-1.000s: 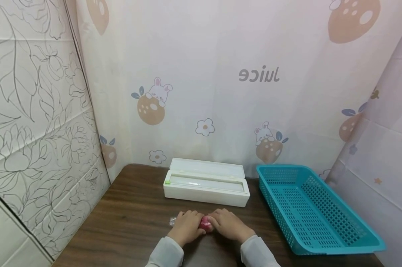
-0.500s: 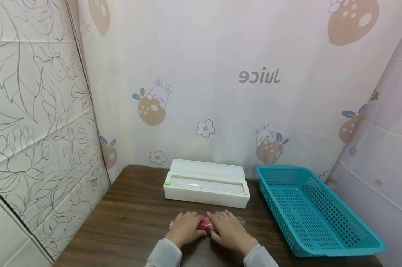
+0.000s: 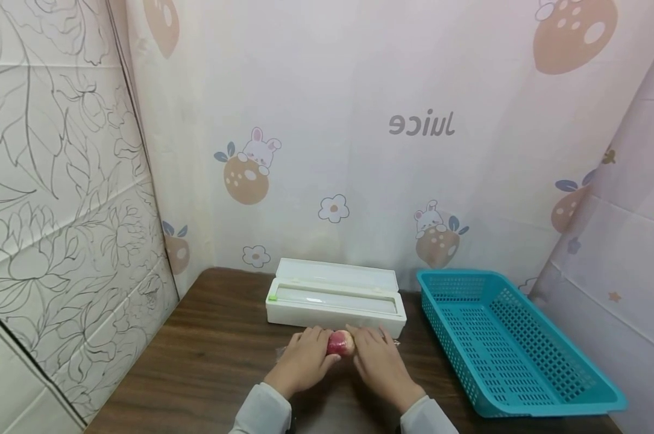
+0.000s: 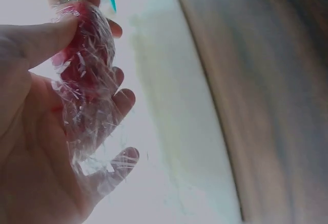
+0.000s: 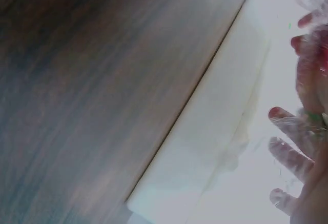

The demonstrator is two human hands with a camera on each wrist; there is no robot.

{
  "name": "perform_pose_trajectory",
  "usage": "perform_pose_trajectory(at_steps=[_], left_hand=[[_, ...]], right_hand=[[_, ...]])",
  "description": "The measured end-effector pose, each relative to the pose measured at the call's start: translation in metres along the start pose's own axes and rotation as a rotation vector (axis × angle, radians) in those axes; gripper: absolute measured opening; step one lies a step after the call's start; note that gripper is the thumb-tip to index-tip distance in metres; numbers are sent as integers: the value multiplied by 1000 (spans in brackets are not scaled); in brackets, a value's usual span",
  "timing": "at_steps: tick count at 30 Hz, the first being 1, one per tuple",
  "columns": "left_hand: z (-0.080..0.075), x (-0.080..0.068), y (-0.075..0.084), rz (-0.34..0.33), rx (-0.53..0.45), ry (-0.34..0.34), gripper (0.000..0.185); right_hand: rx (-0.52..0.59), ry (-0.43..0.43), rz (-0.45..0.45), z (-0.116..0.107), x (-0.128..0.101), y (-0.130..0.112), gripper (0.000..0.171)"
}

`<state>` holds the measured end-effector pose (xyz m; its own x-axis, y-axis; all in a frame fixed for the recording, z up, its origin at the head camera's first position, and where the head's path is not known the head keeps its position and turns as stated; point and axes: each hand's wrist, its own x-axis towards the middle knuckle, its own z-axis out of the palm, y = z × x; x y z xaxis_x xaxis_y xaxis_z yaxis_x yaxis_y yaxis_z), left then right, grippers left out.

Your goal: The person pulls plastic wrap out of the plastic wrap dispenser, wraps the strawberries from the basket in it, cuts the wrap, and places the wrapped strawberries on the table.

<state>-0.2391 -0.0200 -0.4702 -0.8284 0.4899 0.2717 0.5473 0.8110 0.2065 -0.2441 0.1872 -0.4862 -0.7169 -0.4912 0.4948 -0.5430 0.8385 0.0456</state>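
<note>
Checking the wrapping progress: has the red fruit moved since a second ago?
Yes. The red fruit has moved away from the person, toward the white box, now nearly against it.

A small red fruit [image 3: 340,343], wrapped in crinkled clear film [image 4: 84,116], sat on the table just before the white box.

both forearms, in pale sleeves, reach forward side by side from the lower edge of the head view, converging toward each other. the left hand [image 3: 304,361] lies palm inward, thumb on top and fingers curled in a loose cup, seen close in the left wrist view [image 4: 46,126]. the right hand [image 3: 378,361] mirrors it, palm facing left, fingers [image 5: 287,152] bent and spread. the fingertips of the two hands nearly meet. both wrists sit low and roughly level.
</note>
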Motion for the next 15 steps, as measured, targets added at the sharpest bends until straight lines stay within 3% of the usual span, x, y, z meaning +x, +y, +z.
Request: perform_pose_trajectory(at_steps=[3,9,15], left_hand=[[-9,1,2,18,1,44,45],[-18,2,2,-14,-58,51,47],[-24,2,1,-25,-104,106,48]], right_hand=[[30,47,33,-3,2,2,40],[56,83,78,-9,4,8,20],[-15,96,71,-14,9,12,21]])
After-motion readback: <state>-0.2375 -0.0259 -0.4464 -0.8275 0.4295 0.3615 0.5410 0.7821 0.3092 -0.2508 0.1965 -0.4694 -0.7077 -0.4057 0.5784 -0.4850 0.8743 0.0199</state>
